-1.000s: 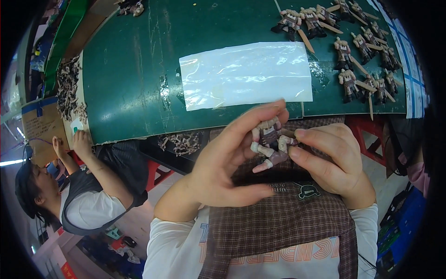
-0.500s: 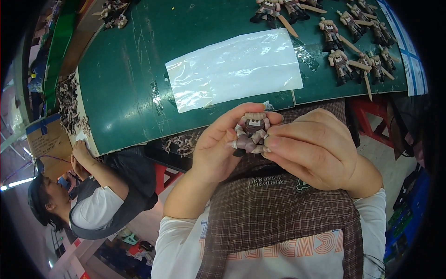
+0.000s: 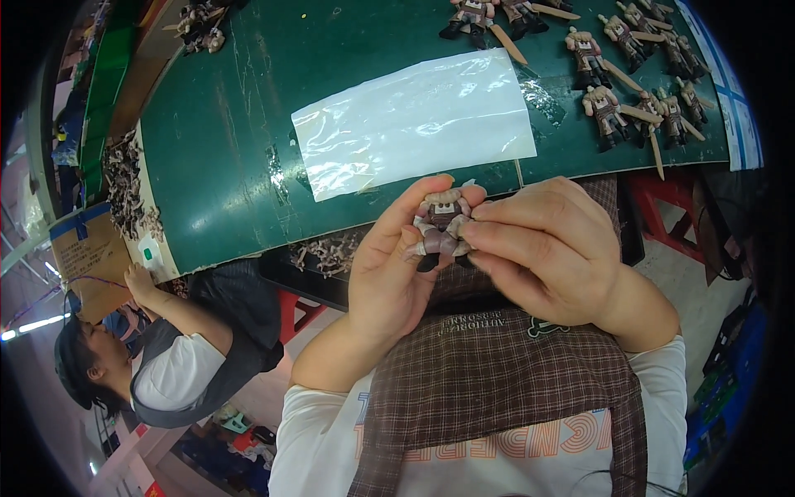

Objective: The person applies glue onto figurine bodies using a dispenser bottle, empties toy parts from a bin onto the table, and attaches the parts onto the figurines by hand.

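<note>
Between my two hands, over my apron and just off the table's near edge, is a small toy figure [image 3: 443,213] with a brown torso, pale arms and dark feet. My left hand [image 3: 389,261] is closed around its left side, thumb and fingers on the body. The fingertips of my right hand [image 3: 551,248] pinch its right side near the arm and leg. Those fingertips partly cover the figure, and its head is not clearly visible. Beyond my hands, a white plastic-covered sheet [image 3: 414,124] lies on the green table [image 3: 215,157].
Several similar figures [image 3: 603,112] with tan stick-like pieces lie at the far right. More parts [image 3: 124,186] are heaped at the left edge, beside a cardboard box [image 3: 87,257]. A co-worker [image 3: 178,364] sits at left. A tray of small parts [image 3: 327,257] is below the table edge.
Both my hands and the figure have shifted slightly left and up. The figure's legs sit differently, with both dark feet now pointing down. The co-worker's hand has drawn back from the white patch.
</note>
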Demonstrator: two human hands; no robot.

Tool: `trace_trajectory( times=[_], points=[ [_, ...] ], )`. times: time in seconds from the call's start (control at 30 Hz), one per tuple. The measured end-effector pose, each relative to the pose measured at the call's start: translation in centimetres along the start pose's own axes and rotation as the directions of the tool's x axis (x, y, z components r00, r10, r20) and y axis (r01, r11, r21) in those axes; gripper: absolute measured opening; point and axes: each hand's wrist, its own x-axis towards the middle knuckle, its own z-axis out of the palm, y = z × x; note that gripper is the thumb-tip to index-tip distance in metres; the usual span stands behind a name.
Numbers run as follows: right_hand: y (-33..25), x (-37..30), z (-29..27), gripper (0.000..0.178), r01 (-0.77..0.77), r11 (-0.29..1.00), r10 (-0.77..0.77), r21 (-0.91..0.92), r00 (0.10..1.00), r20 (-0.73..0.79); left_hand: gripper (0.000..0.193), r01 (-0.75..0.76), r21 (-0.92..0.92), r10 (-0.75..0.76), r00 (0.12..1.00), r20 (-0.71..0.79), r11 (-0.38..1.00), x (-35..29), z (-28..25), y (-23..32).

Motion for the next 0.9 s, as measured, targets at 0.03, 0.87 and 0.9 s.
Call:
trace_trajectory(
  times=[0.03, 0.87, 0.9],
  points=[
    [-0.1, 0.1, -0.1, 0.032, -0.026, 1.000, 0.026, 0.013, 0.999, 0.037, 0.052, 0.022, -0.029, -0.021, 1.000, 0.002, 0.999, -0.1, 0.0, -0.1],
    [-0.4, -0.7, 0.5, 0.045, 0.095, 0.991, -0.066, -0.099, 0.963, 0.262, 0.051, 0.244, -0.262, -0.264, 0.964, -0.042, 0.934, -2.5, -2.4, 0.0],
    [-1.0, 0.1, -0.4, 0.057, 0.045, 0.995, -0.008, -0.089, 0.926, 0.377, 0.051, 0.246, -0.258, -0.260, 0.965, -0.022, 0.934, -3.2, -3.9, 0.3]
  ],
)
